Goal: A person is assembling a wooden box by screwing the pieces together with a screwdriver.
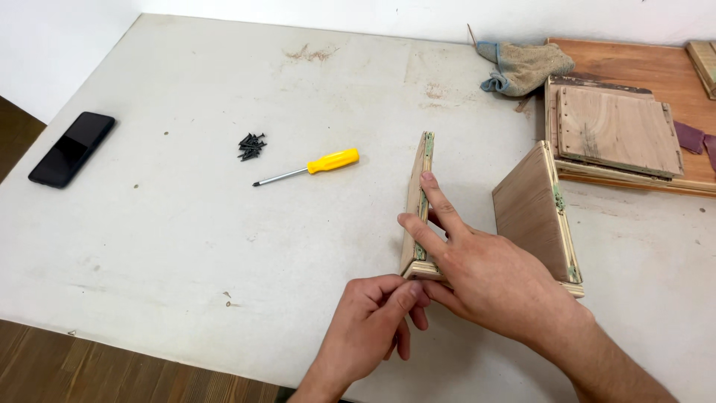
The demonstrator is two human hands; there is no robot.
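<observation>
A U-shaped plywood assembly stands on the white table [186, 239]: an upright left panel [415, 186], an upright right panel [533, 213] and a strip joining them at the near end. My right hand [485, 272] rests on the left panel, index and middle fingers stretched along its top edge. My left hand [373, 325] pinches the near bottom corner of that panel with thumb and fingers; whether it holds something small there is hidden.
A yellow-handled screwdriver [313, 166] and a pile of black screws [251, 145] lie left of the panels. A black phone [72, 148] sits near the left edge. Stacked wooden boards [615, 130] and a rag [522, 67] are at the back right.
</observation>
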